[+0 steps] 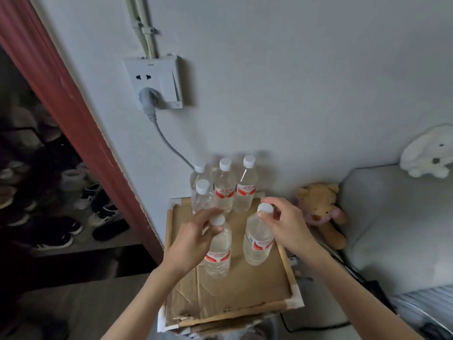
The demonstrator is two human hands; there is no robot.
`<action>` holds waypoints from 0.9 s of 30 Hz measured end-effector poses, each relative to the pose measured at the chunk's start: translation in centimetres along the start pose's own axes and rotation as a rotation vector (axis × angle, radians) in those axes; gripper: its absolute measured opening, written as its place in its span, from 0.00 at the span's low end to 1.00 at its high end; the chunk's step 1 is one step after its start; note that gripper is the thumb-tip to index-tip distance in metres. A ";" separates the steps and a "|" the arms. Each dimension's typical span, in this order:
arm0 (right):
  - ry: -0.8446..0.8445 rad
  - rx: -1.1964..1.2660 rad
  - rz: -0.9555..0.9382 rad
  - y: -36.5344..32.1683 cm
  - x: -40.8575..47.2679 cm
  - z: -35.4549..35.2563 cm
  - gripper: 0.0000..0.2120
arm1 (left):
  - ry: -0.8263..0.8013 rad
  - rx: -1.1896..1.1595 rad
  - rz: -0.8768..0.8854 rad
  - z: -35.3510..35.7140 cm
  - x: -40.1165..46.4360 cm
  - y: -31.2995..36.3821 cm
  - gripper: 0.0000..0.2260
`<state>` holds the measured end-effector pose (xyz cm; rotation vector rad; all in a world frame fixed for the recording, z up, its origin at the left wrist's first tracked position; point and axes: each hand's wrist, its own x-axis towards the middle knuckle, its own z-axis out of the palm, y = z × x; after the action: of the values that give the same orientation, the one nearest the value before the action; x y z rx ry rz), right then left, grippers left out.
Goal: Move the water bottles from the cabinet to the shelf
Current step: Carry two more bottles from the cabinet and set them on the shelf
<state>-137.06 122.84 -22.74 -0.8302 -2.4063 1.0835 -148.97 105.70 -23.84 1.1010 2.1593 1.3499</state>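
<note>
Left hand [196, 231]: lower centre of the frame, fingers curled around the neck of a water bottle [218, 251], just under its white cap. Right hand [282, 222]: to the right of it, fingertips pinching the white cap and neck of a second bottle [257, 241].

Held bottles: clear plastic, nearly full of clear liquid, red-and-white label band at mid-body. Both upright over the cardboard-lined top of a wood-framed stand [284, 256]; whether their bases touch the cardboard cannot be told.

Standing bottles [224, 190]: four more of the same kind, white caps, grouped at the far edge of the stand, close to the wall. Three in a back row, one in front at the left, just above the left hand.

Surroundings: wall socket [153, 82] in the upper left, with a grey plug [148, 100] whose cable runs down behind the bottles. Brown teddy bear [321, 207] right of the stand, against a grey cushion [397, 227]. White plush toy [429, 153] on top of the cushion at the right edge. Red curtain [61, 94] along the left, with rows of shoes [81, 212] in the dark recess behind it.
</note>
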 end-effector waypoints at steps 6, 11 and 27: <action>-0.061 0.012 -0.082 1.0 3.3 -1.1 0.12 | 0.088 0.097 -0.018 1.9 2.1 1.4 0.13; -0.104 0.011 -0.142 1.9 5.1 -1.1 0.12 | 0.131 0.329 0.022 3.1 4.0 2.9 0.16; -0.328 0.001 -0.201 3.4 7.1 -1.6 0.21 | -0.061 0.688 0.245 1.6 9.2 1.6 0.15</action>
<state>-140.27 130.14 -23.69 -0.4220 -2.6837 1.2167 -153.02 114.08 -22.35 1.6654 2.5780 0.6242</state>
